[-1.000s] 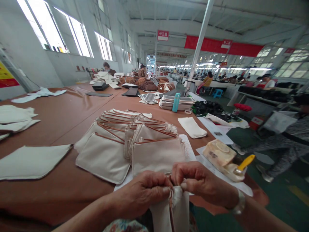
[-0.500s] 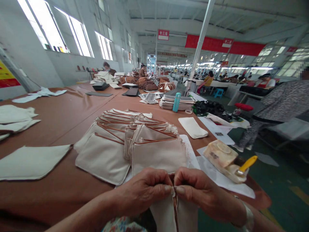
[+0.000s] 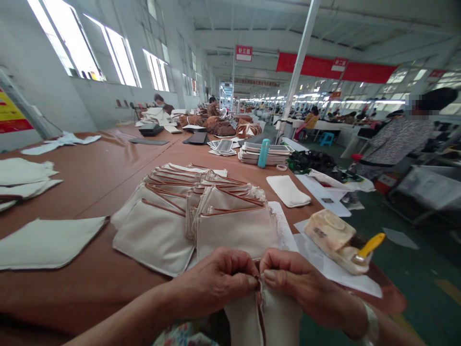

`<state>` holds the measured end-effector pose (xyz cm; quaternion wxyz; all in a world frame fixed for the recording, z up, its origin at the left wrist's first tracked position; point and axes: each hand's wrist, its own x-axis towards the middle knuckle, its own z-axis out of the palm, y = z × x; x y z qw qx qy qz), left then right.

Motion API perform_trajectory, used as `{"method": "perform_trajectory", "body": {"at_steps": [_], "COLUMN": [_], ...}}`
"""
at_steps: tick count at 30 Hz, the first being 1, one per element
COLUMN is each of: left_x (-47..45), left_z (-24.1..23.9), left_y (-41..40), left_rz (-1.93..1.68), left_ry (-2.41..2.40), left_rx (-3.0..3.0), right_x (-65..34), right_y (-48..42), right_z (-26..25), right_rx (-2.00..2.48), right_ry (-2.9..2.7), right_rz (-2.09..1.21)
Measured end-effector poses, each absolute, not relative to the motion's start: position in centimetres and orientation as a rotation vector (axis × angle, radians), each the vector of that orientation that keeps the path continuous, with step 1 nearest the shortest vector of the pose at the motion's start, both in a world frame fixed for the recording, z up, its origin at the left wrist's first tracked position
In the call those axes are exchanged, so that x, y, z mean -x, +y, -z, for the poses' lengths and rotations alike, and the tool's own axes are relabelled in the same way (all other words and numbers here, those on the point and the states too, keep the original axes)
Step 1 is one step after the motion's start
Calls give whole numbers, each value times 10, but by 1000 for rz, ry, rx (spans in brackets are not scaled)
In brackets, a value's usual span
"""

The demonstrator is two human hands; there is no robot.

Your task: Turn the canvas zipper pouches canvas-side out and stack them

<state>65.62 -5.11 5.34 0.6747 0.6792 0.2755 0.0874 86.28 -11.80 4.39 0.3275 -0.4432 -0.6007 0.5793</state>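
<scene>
Low in the head view, a cream fabric pouch (image 3: 245,319) with a brown-trimmed opening hangs close to my body at the table's near edge. My left hand (image 3: 226,278) pinches the left side of its top edge between thumb and fingers. Close beside it, my right hand (image 3: 293,278) pinches the right side of the same edge, thumb tip near the brown trim. The fingertips almost meet over the slit. Just beyond the hands lies a pile of similar cream pouches (image 3: 236,230) with brown-trimmed edges, overlapping in two rows.
A stained tub (image 3: 329,228) with a yellow-handled brush (image 3: 370,245) sits on white sheets at the right. Single cream pieces (image 3: 50,242) lie left on the brown-covered table (image 3: 93,288). A teal bottle (image 3: 264,153) stands by stacked panels. A person (image 3: 392,139) is in the right aisle.
My hands stay pinched on the pouch's edge, with the thumbs shifted slightly and the pouch's right side spread a little wider. The person at the right has moved farther off along the aisle.
</scene>
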Motion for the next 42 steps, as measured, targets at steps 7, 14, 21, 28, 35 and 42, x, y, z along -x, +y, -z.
{"method": "perform_trajectory", "body": {"at_steps": [7,14,21,28,35,42], "left_x": [-660,-655,-648,-654,-664,-656], "left_z": [-61,-59,-57,-51,-42,-51], "left_y": [-56,-53,-43,-51,-58,-48], "left_rz": [-216,-261,-367,-533,-316,-344], "left_ry": [713,707,713,594,806,697], "left_rx": [-2043,-2373,-2073,-2568,-2784,-2295], "right_x": [-853,-855,-857,-856,-854,-859], "right_y": [-114,-117,-118,-115,-114,-120], "right_z": [-43,-34,-32,-34,-35,-22], "right_rx": [1264,1287,1288,1307,1301,1330], "right_ry": [-1587,-1442,-1225,-1151,-1182,-1370], "right_rz": [-1377,-1466,-1578,-1600,-1563,-1434]}}
